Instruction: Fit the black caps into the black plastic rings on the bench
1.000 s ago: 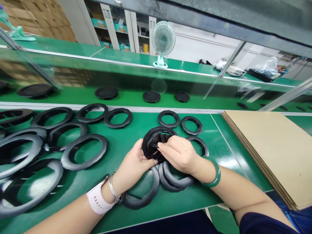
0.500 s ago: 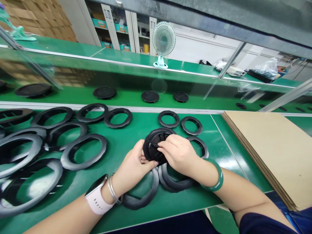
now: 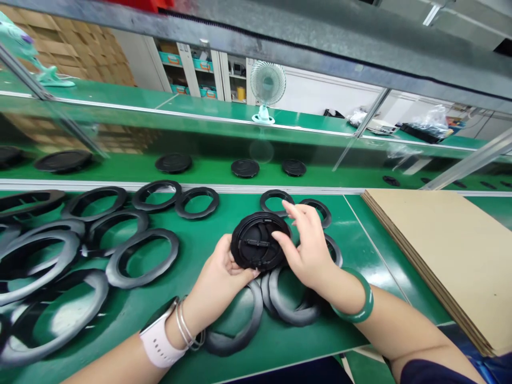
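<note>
A round black plastic disc (image 3: 258,240) with a raised bar across its face is held tilted above the green bench. My left hand (image 3: 222,277) grips its lower left edge, thumb on the rim. My right hand (image 3: 306,245) rests against the disc's right edge with the fingers spread and lifted. Under my hands lie black rubber rings (image 3: 290,301), overlapping each other.
Several black oval rings (image 3: 142,258) lie spread over the green bench (image 3: 208,234) to the left, smaller ones (image 3: 276,200) behind the disc. A stack of cardboard sheets (image 3: 440,250) lies at right. Black discs (image 3: 245,167) sit on the conveyor behind; a small fan (image 3: 267,88) stands on the shelf.
My right hand's fingers have come off the disc's centre and opened out along its right edge. The disc now faces the camera more fully. The camera has tilted slightly upward.
</note>
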A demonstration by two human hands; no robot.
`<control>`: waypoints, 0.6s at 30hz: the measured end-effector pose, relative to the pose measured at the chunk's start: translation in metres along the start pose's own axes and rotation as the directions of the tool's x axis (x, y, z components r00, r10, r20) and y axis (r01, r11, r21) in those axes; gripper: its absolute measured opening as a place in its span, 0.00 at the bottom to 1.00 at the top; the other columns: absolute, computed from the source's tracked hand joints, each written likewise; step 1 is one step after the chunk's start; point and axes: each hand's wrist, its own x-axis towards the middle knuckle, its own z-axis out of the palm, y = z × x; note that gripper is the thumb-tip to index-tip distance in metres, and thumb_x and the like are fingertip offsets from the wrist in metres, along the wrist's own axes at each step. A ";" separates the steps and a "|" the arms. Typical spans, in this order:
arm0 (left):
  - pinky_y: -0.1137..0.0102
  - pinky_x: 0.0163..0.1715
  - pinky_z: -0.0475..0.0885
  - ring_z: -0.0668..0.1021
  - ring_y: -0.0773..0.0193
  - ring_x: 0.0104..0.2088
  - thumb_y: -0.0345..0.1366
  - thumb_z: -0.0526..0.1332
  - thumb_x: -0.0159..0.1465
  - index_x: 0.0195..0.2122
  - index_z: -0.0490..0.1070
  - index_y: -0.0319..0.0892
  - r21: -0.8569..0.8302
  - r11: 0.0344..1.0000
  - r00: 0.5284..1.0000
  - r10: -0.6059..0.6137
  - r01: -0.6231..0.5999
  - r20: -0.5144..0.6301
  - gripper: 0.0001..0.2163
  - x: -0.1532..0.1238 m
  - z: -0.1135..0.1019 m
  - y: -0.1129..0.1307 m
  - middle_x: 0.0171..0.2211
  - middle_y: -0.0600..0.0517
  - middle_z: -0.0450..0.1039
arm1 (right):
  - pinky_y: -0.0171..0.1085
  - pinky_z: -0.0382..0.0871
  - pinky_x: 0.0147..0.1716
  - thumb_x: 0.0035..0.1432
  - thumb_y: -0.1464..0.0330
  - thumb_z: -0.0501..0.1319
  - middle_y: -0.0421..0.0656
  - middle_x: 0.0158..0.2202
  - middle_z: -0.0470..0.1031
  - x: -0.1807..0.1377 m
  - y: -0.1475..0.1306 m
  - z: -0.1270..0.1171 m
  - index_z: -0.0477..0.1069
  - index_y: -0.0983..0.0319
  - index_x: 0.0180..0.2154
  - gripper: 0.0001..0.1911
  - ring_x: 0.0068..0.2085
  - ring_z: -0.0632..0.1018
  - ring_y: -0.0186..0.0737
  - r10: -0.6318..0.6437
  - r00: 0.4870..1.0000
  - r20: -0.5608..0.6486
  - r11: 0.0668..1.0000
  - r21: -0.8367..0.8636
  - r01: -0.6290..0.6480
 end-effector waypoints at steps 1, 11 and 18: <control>0.65 0.44 0.78 0.82 0.57 0.45 0.33 0.72 0.52 0.47 0.59 0.45 -0.008 1.000 1.000 0.004 -0.004 0.001 0.26 0.000 0.000 0.000 0.45 0.49 0.78 | 0.47 0.70 0.49 0.69 0.66 0.59 0.50 0.49 0.69 0.000 0.003 0.000 0.70 0.62 0.54 0.15 0.48 0.71 0.47 0.102 0.994 0.033 0.991 0.087 -0.105; 0.61 0.53 0.73 0.76 0.52 0.55 0.46 0.66 0.62 0.56 0.61 0.45 0.130 0.986 0.994 0.106 -0.101 -0.031 0.25 -0.010 0.002 -0.005 0.55 0.45 0.72 | 0.38 0.71 0.37 0.56 0.65 0.66 0.41 0.36 0.72 -0.006 0.018 0.029 0.67 0.61 0.34 0.10 0.38 0.74 0.41 0.388 0.901 0.195 0.817 0.379 -0.434; 0.65 0.48 0.71 0.76 0.55 0.48 0.50 0.60 0.66 0.51 0.66 0.45 0.285 0.952 0.980 0.156 -0.116 -0.122 0.18 -0.007 -0.003 -0.001 0.47 0.49 0.75 | 0.42 0.74 0.47 0.49 0.65 0.75 0.42 0.43 0.76 -0.001 0.000 0.015 0.70 0.61 0.45 0.23 0.45 0.77 0.44 0.342 0.846 0.409 0.732 0.449 -0.513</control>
